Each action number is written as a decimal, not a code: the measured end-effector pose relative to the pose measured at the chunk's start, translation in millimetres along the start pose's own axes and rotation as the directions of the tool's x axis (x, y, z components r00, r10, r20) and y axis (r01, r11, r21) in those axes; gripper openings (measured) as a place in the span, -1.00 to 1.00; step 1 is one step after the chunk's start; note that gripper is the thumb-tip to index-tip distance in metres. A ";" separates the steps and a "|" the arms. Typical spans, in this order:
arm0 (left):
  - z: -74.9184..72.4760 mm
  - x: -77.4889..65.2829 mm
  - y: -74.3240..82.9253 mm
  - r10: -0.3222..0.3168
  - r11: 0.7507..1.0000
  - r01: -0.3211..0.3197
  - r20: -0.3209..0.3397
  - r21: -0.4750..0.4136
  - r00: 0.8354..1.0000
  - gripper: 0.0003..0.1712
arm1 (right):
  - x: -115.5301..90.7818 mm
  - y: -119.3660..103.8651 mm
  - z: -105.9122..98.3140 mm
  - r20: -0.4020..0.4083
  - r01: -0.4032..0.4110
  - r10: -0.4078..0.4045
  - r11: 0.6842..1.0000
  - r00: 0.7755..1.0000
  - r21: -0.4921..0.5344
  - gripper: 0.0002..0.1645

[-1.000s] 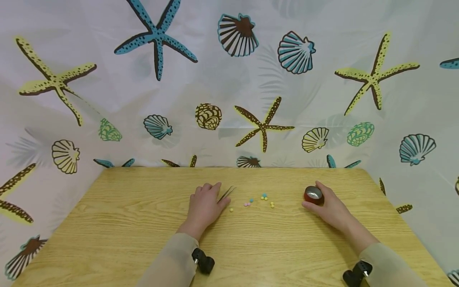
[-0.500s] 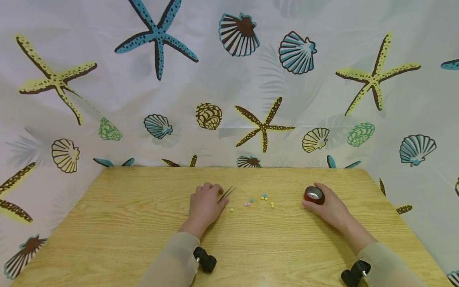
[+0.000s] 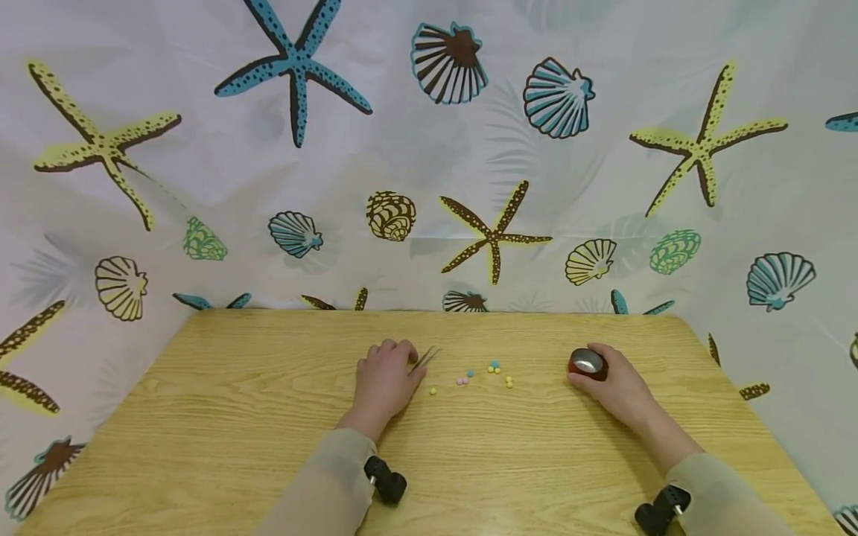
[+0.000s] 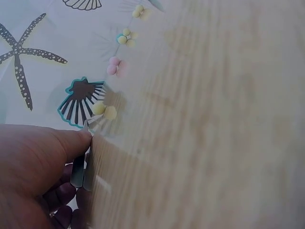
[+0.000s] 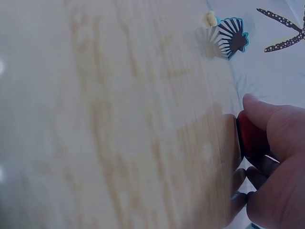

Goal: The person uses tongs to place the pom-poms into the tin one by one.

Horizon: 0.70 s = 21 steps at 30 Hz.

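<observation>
My left hand (image 3: 383, 385) is left of the table's middle and holds metal tweezers (image 3: 426, 356) between thumb and fingers. Their tips point away and to the right. In the left wrist view the thumb lies along the tweezers (image 4: 78, 169); the other fingers are partly hidden behind it. A single yellow ball (image 3: 433, 391) lies just right of this hand. Farther right are a pink pair (image 3: 462, 381) beside a blue ball (image 3: 471, 374), a blue-and-yellow cluster (image 3: 494, 367) and a yellow pair (image 3: 509, 383). My right hand (image 3: 620, 388) grips a small red cup (image 3: 588, 364) with a silvery inside.
The wooden table (image 3: 469, 461) reaches back to a hanging cloth (image 3: 429, 149) printed with starfish and shells. Black wrist cameras sit on both sleeves, the left camera (image 3: 386, 480) and the right camera (image 3: 662, 511).
The left index finger has drawn back from a straighter pose, and that hand has shifted slightly with the tweezers. The right hand and cup have barely moved. The balls lie where they were.
</observation>
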<state>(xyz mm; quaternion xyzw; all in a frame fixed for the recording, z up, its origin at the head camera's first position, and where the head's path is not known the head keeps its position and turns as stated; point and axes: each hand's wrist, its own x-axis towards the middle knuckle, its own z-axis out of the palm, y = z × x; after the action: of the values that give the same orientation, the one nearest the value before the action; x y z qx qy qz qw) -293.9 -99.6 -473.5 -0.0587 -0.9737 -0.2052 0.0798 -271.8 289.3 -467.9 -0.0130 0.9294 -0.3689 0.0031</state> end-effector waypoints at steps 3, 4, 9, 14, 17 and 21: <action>-1.0 0.1 0.8 0.002 1.000 -0.002 -0.006 0.001 1.000 -0.77 | -0.3 0.7 -0.2 -0.009 0.000 0.001 1.000 1.000 0.005 0.03; -0.9 0.4 0.7 0.004 1.000 -0.004 -0.008 0.002 1.000 -0.78 | -0.4 1.0 -0.4 -0.013 0.001 -0.001 1.000 1.000 0.008 0.01; 0.7 0.7 -0.6 0.003 1.000 -0.003 -0.007 0.005 1.000 -0.81 | -2.0 2.3 0.1 -0.025 0.005 -0.005 1.000 1.000 0.023 -0.07; 1.4 -0.1 -1.2 0.004 1.000 -0.004 -0.011 0.003 1.000 -0.85 | -4.1 1.4 3.0 -0.032 0.005 -0.005 1.000 0.999 0.023 -0.11; 0.3 -1.0 -0.7 0.009 1.000 -0.009 -0.023 -0.005 1.000 -0.87 | -5.4 -0.5 5.2 -0.035 0.009 -0.008 0.999 0.999 0.035 -0.13; -2.9 -3.3 0.6 0.014 1.000 -0.015 -0.041 -0.014 0.999 -0.88 | -7.4 -6.0 7.4 -0.034 0.032 -0.031 0.998 0.999 0.052 -0.15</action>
<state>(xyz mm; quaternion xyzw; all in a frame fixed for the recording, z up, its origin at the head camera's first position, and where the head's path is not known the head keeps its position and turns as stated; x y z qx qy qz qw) -290.2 -100.5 -471.2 -0.0621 -0.9699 -0.2127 0.1008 -264.2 280.1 -469.2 -0.0215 0.9189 -0.3935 -0.0176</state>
